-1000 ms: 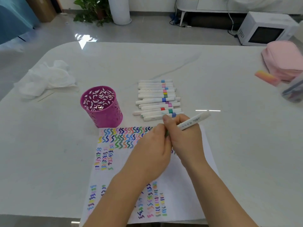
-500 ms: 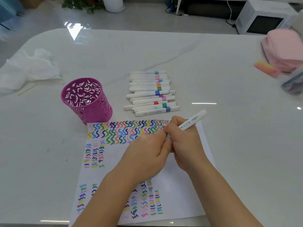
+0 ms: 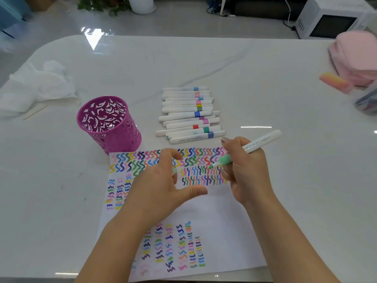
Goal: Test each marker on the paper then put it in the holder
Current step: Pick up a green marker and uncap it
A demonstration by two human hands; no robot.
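My right hand [image 3: 245, 170] grips a white marker [image 3: 259, 145] with a mint-green tip, uncapped, its point just above the squiggle rows on the paper [image 3: 214, 207]. My left hand [image 3: 163, 186] hovers over the paper to the left, fingers curled round a pale green cap [image 3: 174, 170] that barely shows. A purple cut-out holder [image 3: 109, 124] stands at the paper's far left corner and looks to hold nothing. Several capped white markers [image 3: 189, 114] lie in a stack beyond the paper.
Crumpled white tissue [image 3: 38, 86] and a thin stick lie at the left. At the right edge sit a pink pouch [image 3: 355, 56], an orange-pink eraser [image 3: 334, 82] and a clear container [image 3: 367, 101]. A microwave [image 3: 330, 19] stands on the floor beyond the table.
The hands were joined at the marker's tip; now they are apart. The cap is off in my left hand and the green tip is bare over the paper.
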